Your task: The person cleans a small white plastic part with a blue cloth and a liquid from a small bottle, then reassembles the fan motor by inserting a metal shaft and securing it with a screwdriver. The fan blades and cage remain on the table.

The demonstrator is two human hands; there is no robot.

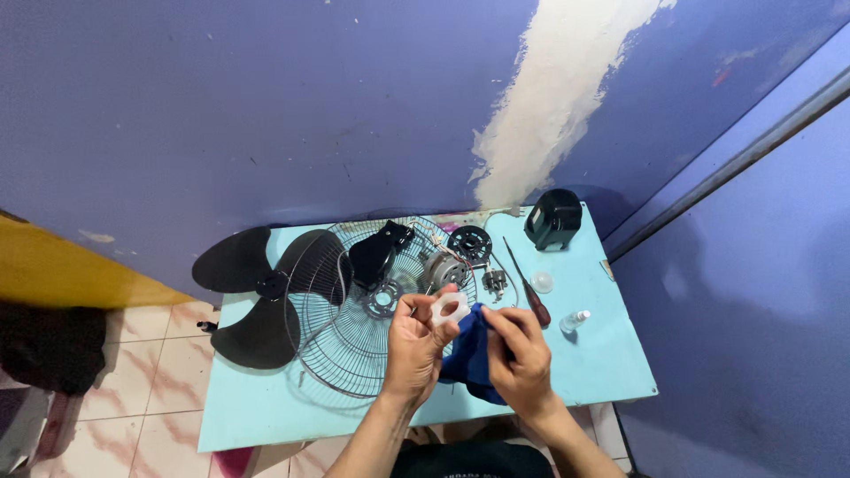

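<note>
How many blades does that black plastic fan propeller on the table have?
3 on the black plastic fan propeller: one points up-left, one points down over the table's left edge, one lies right, partly behind the wire fan guard.

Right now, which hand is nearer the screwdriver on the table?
Right. The right hand, gripping the blue cloth, sits just below the screwdriver, near its dark handle. The left hand, holding the white plastic ring, is farther off to the side.

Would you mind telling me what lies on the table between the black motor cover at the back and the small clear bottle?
In the head view, between the black motor cover and the small clear bottle lies only a small clear round cap; otherwise that stretch of light-blue table is bare.
</note>
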